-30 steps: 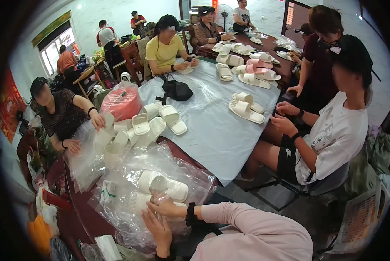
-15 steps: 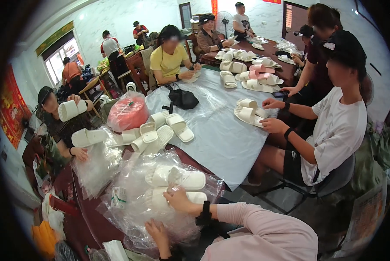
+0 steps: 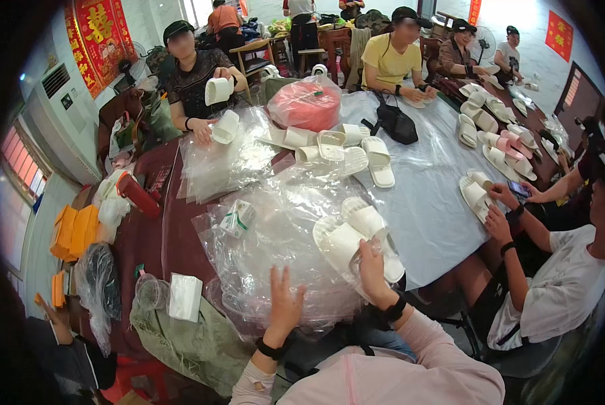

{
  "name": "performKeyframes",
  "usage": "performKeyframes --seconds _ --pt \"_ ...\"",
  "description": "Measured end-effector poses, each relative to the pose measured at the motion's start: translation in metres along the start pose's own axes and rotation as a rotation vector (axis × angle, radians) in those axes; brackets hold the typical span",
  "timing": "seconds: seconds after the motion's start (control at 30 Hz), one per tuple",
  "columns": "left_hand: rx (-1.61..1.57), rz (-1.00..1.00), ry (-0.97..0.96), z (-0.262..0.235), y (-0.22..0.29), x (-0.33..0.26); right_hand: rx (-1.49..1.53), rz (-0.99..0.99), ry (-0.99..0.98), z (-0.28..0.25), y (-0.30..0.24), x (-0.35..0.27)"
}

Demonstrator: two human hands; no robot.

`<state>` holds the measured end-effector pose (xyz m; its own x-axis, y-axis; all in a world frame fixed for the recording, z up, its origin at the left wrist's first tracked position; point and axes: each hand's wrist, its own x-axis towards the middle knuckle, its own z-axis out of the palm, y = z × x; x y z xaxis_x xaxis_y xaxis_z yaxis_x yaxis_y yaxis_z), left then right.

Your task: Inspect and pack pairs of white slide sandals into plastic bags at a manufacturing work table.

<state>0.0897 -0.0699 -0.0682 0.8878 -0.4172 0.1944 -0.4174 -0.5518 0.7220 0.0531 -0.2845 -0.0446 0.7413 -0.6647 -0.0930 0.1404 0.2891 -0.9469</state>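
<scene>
A pair of white slide slippers (image 3: 356, 237) lies at the right edge of a heap of clear plastic bags (image 3: 258, 280), toes pointing away to the left. Shiny film shows around their heels; whether they are inside a bag I cannot tell. My right hand (image 3: 376, 273) grips the nearer slipper around its middle, the fingers bent against it. To the left of it, my left hand (image 3: 285, 304) is held over the bags with its fingers spread, holding nothing. A small white-and-green pack (image 3: 237, 218) rests on the bags.
More white slippers (image 3: 378, 162) and a bagged coral-red bundle (image 3: 305, 104) stand farther back. Across the table a person holds a white slipper (image 3: 219, 91). A black bag (image 3: 397, 123) lies on the pale sheet (image 3: 427, 209). A white box (image 3: 185, 297) sits at near left.
The view has swung left, so the table appears shifted right. My left hand has lifted off the bags and spread its fingers. My right hand stays at the slippers.
</scene>
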Motion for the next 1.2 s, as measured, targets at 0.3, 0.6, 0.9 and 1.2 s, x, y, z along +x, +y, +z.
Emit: performKeyframes --seconds 0.3,0.6,0.9,1.2 --pt "-0.76 -0.109 -0.121 0.018 0.011 0.017 -0.94 -0.306 -0.316 0.02 0.05 -0.035" --pt "-1.253 -0.513 -0.131 0.025 -0.004 0.014 -1.422 -0.701 -0.653 -0.003 0.049 -0.019" --pt "-1.068 -0.581 -0.282 0.011 0.037 -0.004 -1.219 -0.853 0.111 0.028 0.051 -0.004" --pt "-1.307 -0.707 -0.268 0.033 -0.023 -0.027 -1.263 -0.689 -0.032 0.046 0.046 -0.016"
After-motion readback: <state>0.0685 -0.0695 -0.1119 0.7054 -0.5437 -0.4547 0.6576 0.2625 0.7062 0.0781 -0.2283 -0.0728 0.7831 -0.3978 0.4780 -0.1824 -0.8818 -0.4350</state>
